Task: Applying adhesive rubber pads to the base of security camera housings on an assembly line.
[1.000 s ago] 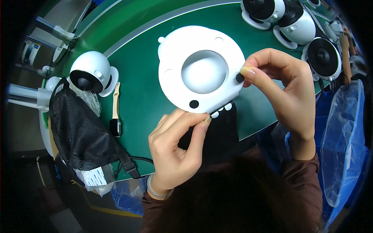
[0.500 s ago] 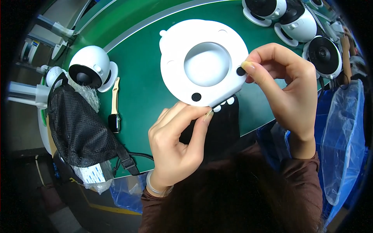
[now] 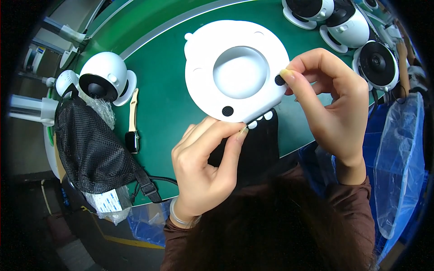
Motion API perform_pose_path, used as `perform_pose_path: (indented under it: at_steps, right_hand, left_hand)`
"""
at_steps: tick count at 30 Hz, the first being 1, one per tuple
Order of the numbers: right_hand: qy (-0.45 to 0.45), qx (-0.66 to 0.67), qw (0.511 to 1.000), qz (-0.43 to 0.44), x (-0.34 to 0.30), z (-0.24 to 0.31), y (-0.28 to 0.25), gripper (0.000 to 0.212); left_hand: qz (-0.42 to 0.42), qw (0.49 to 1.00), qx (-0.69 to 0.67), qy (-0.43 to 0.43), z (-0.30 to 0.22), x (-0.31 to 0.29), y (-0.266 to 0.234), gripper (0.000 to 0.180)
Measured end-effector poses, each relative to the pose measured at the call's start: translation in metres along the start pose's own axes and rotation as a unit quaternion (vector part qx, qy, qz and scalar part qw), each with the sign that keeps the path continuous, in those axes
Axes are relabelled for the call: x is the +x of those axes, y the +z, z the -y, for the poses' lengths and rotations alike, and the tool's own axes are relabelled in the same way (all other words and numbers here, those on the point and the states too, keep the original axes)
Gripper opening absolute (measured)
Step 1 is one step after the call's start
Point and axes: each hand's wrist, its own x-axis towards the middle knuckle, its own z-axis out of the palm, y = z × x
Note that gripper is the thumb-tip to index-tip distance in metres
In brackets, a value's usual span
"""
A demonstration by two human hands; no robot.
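Observation:
A white, rounded plastic housing with a large round recess lies face up in front of me. One round black pad is on its lower edge. At the housing's right edge, my right hand is closed, thumb and index finger pinching a second black pad against the white surface. My left hand is closed at the lower edge, its thumb and index fingertips pinched around something small and dark that I cannot make out. Beside those fingertips, several white round spots show along a black sheet.
On the left are a white-and-black camera-like device, a watch with a beige strap and a black mesh bag. Several similar devices stand at the upper right. A clear plastic liner hangs at the right, off the green table.
The housing has shifted very slightly up and left. Both hands keep nearly the same pose, with the right fingertips still at the black pad.

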Motion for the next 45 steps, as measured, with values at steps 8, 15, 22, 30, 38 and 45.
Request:
perform_pose_path:
  at_steps: [8,15,22,30,38,45]
  right_hand:
    - [0.007,-0.001,0.999,-0.049,-0.001,-0.002,0.005,0.019]
    - [0.186,0.288,0.932,0.116,0.005,-0.017,-0.007,0.028]
    - [-0.078,0.002,0.995,-0.058,-0.013,-0.011,0.002,0.018]
    - [-0.067,-0.056,0.991,-0.101,-0.018,-0.004,0.010,0.012]
    - [-0.003,0.033,0.998,-0.062,-0.016,-0.008,0.008,0.008]
    - [-0.058,0.011,0.994,-0.087,-0.014,-0.011,-0.001,0.007]
  left_hand:
    - [-0.006,1.000,-0.006,0.006,0.003,0.000,0.000,0.009]
    - [0.003,1.000,-0.017,-0.001,0.001,0.001,-0.001,0.009]
    - [0.005,1.000,0.009,0.006,0.002,-0.001,0.000,0.009]
    - [-0.017,0.997,0.062,0.049,-0.006,-0.014,0.006,0.015]
    - [-0.020,0.997,0.069,0.037,-0.008,-0.015,0.009,0.015]
    - [-0.022,0.996,0.079,0.021,-0.009,-0.015,0.008,0.015]
